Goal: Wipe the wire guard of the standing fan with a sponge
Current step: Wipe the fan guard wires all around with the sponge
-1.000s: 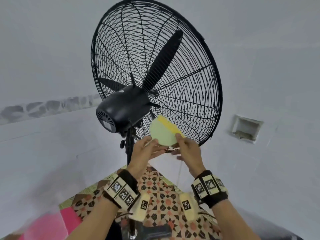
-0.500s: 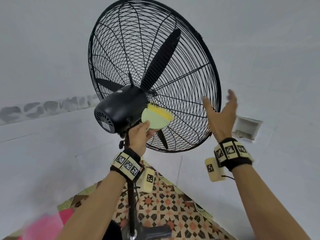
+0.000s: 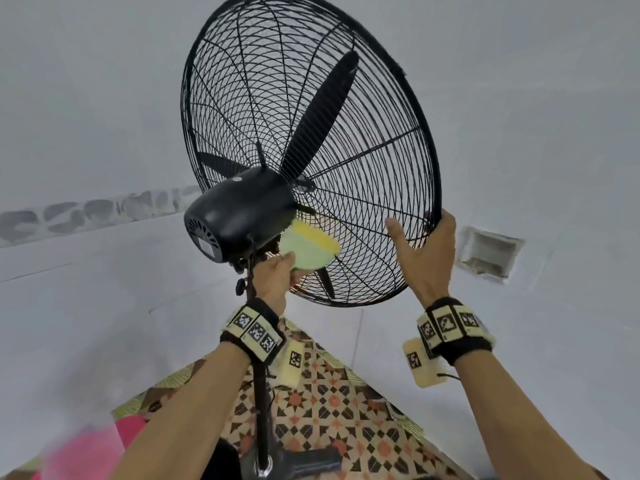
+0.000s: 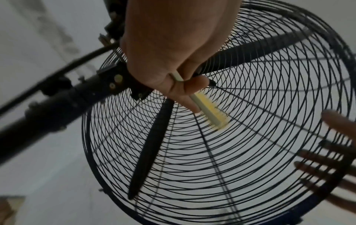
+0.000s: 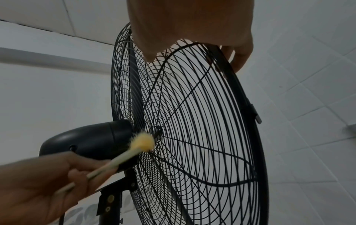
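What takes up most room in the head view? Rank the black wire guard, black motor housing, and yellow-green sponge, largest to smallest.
1. Black wire guard, by far the largest.
2. Black motor housing.
3. Yellow-green sponge, partly hidden behind the housing and the left hand, so its full size is unsure.

No readable text, brand or number anywhere I can see. Only signs: black-and-white square marker codes on the wristbands, left wristband and right wristband, plus one each on the two cream tags hanging below them. A pale label patch on the fan's motor housing is too blurred to read.
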{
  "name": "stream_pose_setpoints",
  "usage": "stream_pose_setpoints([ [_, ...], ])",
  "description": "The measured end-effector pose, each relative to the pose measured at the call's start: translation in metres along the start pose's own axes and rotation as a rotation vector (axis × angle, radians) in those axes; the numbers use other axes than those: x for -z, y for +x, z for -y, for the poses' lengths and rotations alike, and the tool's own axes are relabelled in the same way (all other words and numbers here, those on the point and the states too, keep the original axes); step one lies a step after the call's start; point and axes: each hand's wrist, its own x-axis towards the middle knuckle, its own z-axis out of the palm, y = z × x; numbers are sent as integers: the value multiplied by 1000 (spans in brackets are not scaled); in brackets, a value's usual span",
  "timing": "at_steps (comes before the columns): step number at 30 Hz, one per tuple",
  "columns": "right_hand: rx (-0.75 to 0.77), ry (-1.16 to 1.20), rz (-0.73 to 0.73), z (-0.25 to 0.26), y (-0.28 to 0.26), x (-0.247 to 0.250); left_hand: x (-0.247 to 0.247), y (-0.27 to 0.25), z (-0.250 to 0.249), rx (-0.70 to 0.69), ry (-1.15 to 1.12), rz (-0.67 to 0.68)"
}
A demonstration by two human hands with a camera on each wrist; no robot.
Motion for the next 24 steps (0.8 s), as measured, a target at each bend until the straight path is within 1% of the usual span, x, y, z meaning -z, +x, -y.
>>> stream_pose_setpoints([
  [2, -2, -9, 4, 0, 1, 2, 4, 4, 0, 4, -17, -18],
  [5, -7, -11, -8, 1, -1, 2, 3, -6, -12, 26, -249, 97],
  [6, -4, -9, -19, 2, -2, 0, 1, -8, -13, 40, -292, 120],
  [8, 9, -2, -33, 3, -5, -1, 0, -8, -7, 85, -273, 111],
  [10, 15, 0, -40, 4, -6, -1, -2, -6, -2, 122, -176, 51],
  [12, 17, -9, -32, 5, -6, 1, 3, -5, -4, 105, -101, 10],
  [13, 22, -13, -30, 5, -5, 1, 6, -6, -7, 84, -97, 25],
  [17, 35, -25, -46, 6, -9, 0, 8, -15, -20, -16, -226, 209],
  [18, 38, -30, -56, 6, -11, -2, 4, -17, -19, -20, -214, 224],
  [22, 35, -27, -48, 8, -10, -1, -13, -24, -6, 8, -135, 165],
  [24, 33, -28, -35, 8, -7, 2, -12, -24, 1, 40, -120, 143],
])
